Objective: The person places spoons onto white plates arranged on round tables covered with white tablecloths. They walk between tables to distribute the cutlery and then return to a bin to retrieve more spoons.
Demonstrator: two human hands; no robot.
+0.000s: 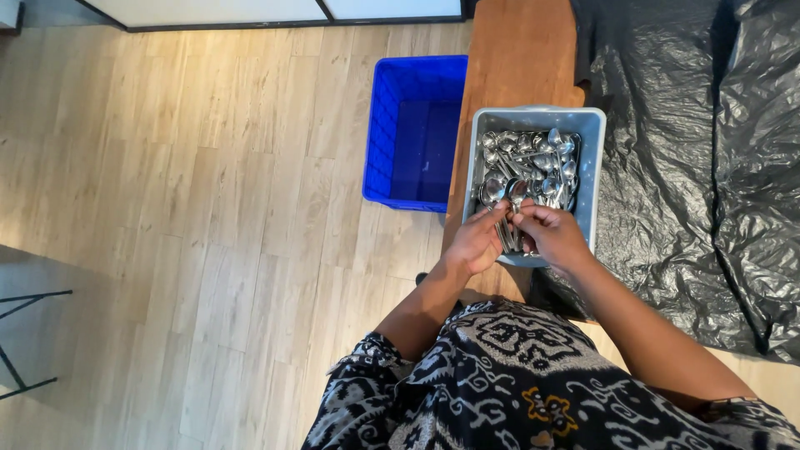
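Observation:
A grey plastic bin [590,158] full of several metal spoons [533,162] sits on a wooden board [517,58]. My left hand [475,243] and my right hand [552,235] meet at the bin's near end. Both have their fingers closed on a bunch of spoon handles [510,235], whose bowls point away from me into the pile.
A blue plastic crate [379,142] stands on the wooden floor left of the board. Black plastic sheeting [692,167] covers the area to the right. A black metal frame [25,342] shows at the far left edge.

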